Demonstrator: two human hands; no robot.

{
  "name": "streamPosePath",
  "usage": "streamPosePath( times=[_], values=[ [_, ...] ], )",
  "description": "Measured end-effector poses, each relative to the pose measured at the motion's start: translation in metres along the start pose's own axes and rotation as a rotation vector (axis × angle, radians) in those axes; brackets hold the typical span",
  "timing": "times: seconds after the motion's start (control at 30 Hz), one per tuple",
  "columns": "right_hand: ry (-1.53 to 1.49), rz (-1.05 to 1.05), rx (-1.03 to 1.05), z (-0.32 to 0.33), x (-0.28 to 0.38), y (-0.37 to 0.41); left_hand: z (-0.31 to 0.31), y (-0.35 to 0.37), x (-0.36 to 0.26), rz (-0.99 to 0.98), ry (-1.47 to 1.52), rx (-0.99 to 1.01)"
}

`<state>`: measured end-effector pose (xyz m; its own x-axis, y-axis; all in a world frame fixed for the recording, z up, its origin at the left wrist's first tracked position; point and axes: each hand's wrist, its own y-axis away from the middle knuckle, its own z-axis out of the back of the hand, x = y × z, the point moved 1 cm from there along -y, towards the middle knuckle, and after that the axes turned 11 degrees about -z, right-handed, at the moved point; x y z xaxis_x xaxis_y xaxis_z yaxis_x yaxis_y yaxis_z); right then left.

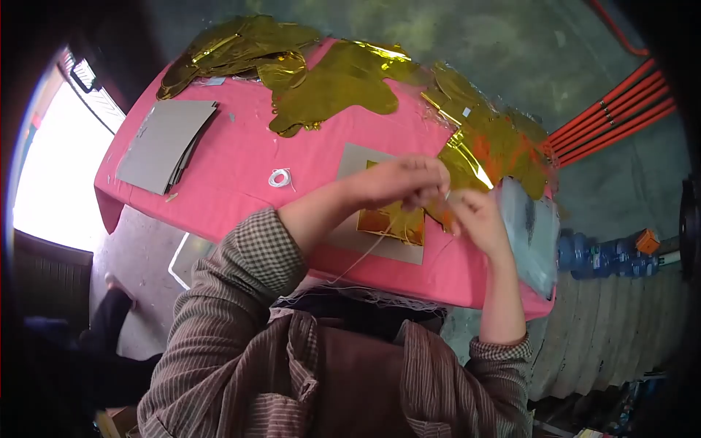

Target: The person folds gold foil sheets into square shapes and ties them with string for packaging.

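My left hand [412, 181] and my right hand [476, 219] meet above the table, fingertips pinched close together. A thin white string [363, 255] trails down from between them toward the table's near edge, and both hands pinch it. A small pale bit of it shows between the fingertips, too blurred to make out in detail. Under my hands lies a shiny gold foil piece [394, 232], flat on a grey cardboard sheet [403, 253]. My left hand and forearm hide part of both.
On the pink-covered table [241, 139] are a white coil of string [279, 177], a stack of grey boards [162, 142], flat gold foil shapes [332, 87] along the far side, and a clear plastic pack [527, 226] at right. Blue water bottles [606, 255] stand beyond. Someone's leg [109, 317] shows at left.
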<state>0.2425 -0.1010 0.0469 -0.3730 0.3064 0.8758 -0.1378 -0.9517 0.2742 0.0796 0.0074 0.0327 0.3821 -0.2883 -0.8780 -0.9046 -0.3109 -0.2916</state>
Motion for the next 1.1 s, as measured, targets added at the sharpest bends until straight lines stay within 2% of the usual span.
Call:
streamPosePath(
  times=[0.07, 0.1, 0.13, 0.17, 0.23, 0.27, 0.3, 0.37, 0.4, 0.47, 0.5, 0.53, 0.6, 0.63, 0.67, 0.73, 0.77, 0.8, 0.87, 0.93, 1.0, 1.07, 1.1],
  values=[
    [-0.113, 0.057, 0.038, -0.009, 0.017, 0.014, 0.005, -0.002, 0.005, -0.013, 0.042, -0.016],
    [-0.228, 0.116, 0.073, -0.011, 0.022, 0.018, -0.002, -0.001, 0.006, 0.037, -0.074, -0.001],
    [-0.282, 0.151, -0.050, -0.008, 0.021, 0.009, -0.008, 0.000, 0.007, 0.089, -0.191, 0.016],
    [-0.283, 0.151, -0.054, -0.007, 0.017, 0.001, -0.010, 0.001, 0.012, 0.094, -0.199, 0.033],
    [0.023, 0.193, -0.331, -0.004, 0.011, -0.010, -0.004, 0.001, 0.006, 0.041, -0.121, 0.007],
    [-0.002, 0.050, -0.203, -0.005, 0.008, -0.006, -0.001, 0.000, 0.002, -0.012, -0.042, -0.027],
    [0.001, 0.052, -0.202, -0.006, 0.009, 0.000, 0.002, -0.002, 0.003, -0.015, -0.043, -0.028],
    [-0.196, 0.062, 0.142, -0.011, 0.013, 0.009, 0.007, -0.004, 0.010, -0.022, -0.122, -0.108],
    [-0.252, 0.110, 0.074, -0.012, 0.020, 0.011, 0.005, -0.003, 0.012, -0.022, -0.122, -0.112],
    [-0.244, 0.186, -0.163, -0.010, 0.027, 0.001, -0.006, 0.000, 0.015, 0.060, -0.284, 0.016],
    [-0.159, 0.216, -0.242, -0.009, 0.024, -0.005, -0.010, 0.002, 0.006, 0.073, -0.285, 0.047],
    [-0.158, 0.217, -0.247, -0.006, 0.017, -0.005, -0.007, 0.001, 0.005, 0.071, -0.285, 0.052],
    [0.020, -0.033, -0.007, -0.006, 0.006, -0.002, 0.004, -0.002, 0.004, -0.037, -0.174, -0.068],
    [-0.069, -0.004, 0.156, -0.007, 0.010, 0.005, 0.007, -0.003, 0.006, -0.023, -0.203, -0.099],
    [-0.067, -0.005, 0.159, -0.009, 0.013, 0.005, 0.005, -0.002, 0.009, -0.024, -0.201, -0.103],
    [-0.327, 0.130, -0.009, -0.010, 0.016, 0.004, -0.005, 0.000, 0.011, 0.091, -0.324, -0.038],
    [-0.357, 0.160, -0.130, -0.011, 0.017, -0.001, -0.002, 0.000, 0.017, 0.056, -0.344, 0.038],
    [-0.357, 0.162, -0.135, -0.010, 0.015, -0.001, -0.002, 0.001, 0.014, 0.055, -0.345, 0.042],
    [-0.144, 0.090, -0.159, -0.009, 0.008, -0.002, -0.003, 0.001, 0.006, 0.059, -0.318, 0.018],
    [-0.120, 0.049, -0.130, -0.010, 0.004, 0.000, -0.004, 0.000, 0.003, 0.039, -0.354, -0.026],
    [-0.180, -0.005, -0.018, -0.014, 0.005, 0.002, 0.000, -0.001, 0.010, 0.025, -0.394, -0.072],
    [-0.222, -0.005, 0.043, -0.014, 0.007, 0.001, 0.007, -0.005, 0.027, -0.357, -0.476, -0.073],
    [-0.264, -0.004, 0.103, -0.014, 0.007, 0.001, 0.006, -0.005, 0.028, -0.358, -0.476, -0.071]
  ],
)
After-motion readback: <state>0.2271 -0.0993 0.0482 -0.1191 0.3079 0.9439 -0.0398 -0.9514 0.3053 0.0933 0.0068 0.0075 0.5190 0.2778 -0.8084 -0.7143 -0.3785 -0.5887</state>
